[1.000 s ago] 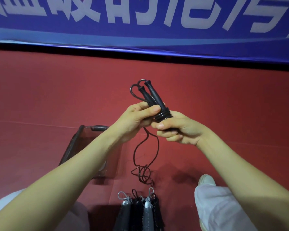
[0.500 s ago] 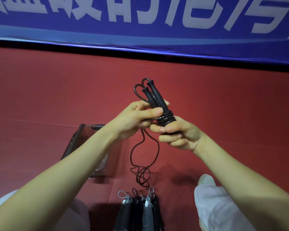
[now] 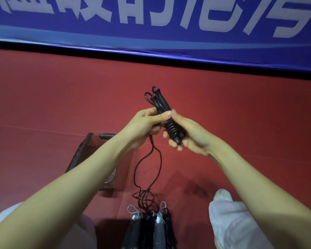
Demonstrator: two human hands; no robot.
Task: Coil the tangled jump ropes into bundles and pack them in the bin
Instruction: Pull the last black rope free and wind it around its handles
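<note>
Black cord (image 3: 171, 127) sits in tight turns round the paired jump-rope handles (image 3: 162, 105). The right hand (image 3: 190, 135) clasps their wrapped end and the left hand (image 3: 145, 123) pinches them just above. A loose tail (image 3: 145, 196) hangs to the red floor (image 3: 43, 105) — I'd keep it taut and lay each turn beside the last. The clear bin (image 3: 80, 151) stands to the left, with finished bundles (image 3: 151, 229) lying nearer the person.

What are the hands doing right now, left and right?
Left hand: closed, gripping the black jump rope at its handles.
Right hand: closed, holding the same rope's coil-wrapped lower end.
</note>
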